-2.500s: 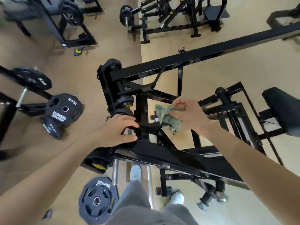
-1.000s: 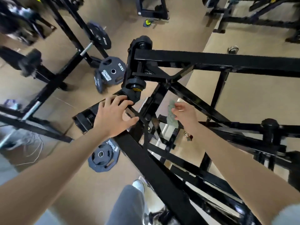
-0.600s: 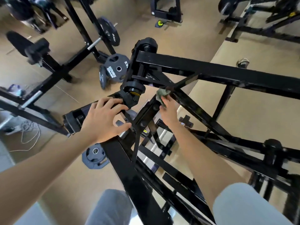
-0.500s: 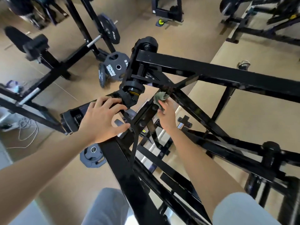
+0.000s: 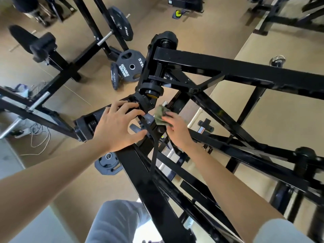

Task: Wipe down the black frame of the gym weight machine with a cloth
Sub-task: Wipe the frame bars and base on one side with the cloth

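Right hand (image 5: pixel 176 128) pinches a bunched green cloth (image 5: pixel 160 116) onto the black frame (image 5: pixel 228 71) just ahead of it, left hand (image 5: pixel 115 130) spread and bracing alongside; mid-wipe, the next move probably means sliding farther along the frame.

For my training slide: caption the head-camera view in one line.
The right hand holds a green cloth against the black frame while the left hand braces on the machine beside it.
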